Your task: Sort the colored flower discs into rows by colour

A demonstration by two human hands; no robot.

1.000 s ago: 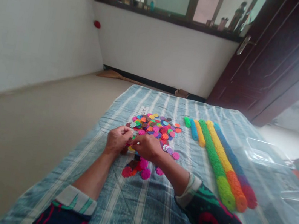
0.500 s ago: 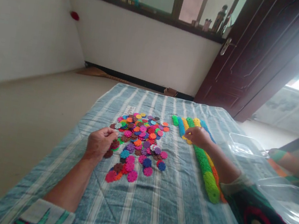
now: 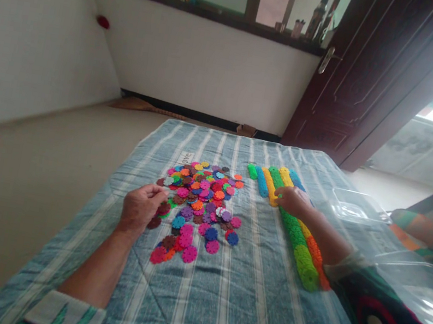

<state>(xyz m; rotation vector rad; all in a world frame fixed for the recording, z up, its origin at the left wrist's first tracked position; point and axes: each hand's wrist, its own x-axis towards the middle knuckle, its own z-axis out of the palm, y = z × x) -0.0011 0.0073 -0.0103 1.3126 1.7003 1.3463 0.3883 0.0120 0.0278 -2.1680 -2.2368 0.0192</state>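
Observation:
Colourful notched plastic discs (image 3: 200,198) lie in a loose pile on a striped blue-grey cloth (image 3: 193,302). My left hand (image 3: 141,206) is at the pile's left edge, thumb and fingertips pinched together; whatever may be between them is hidden. To the right, discs of like colour stand packed face to face in long rows, among them a blue row (image 3: 263,183), a yellow row (image 3: 269,183) and a green row (image 3: 291,232). My right hand (image 3: 293,200) reaches over the rows, its fingertips closed on a yellow disc at the near end of the yellow row. The fingers partly cover that disc.
Two clear plastic boxes, a far one (image 3: 354,207) and a nearer one (image 3: 420,284), are at the right beside my forearm. A short green row (image 3: 252,172) and an orange row (image 3: 318,262) flank the others. A printed label (image 3: 186,157) shows behind the pile.
My right hand has come slightly down and right, bringing its fingertips against the near end of the yellow row. My left hand keeps its pinch beside the pile. The view has shifted slightly.

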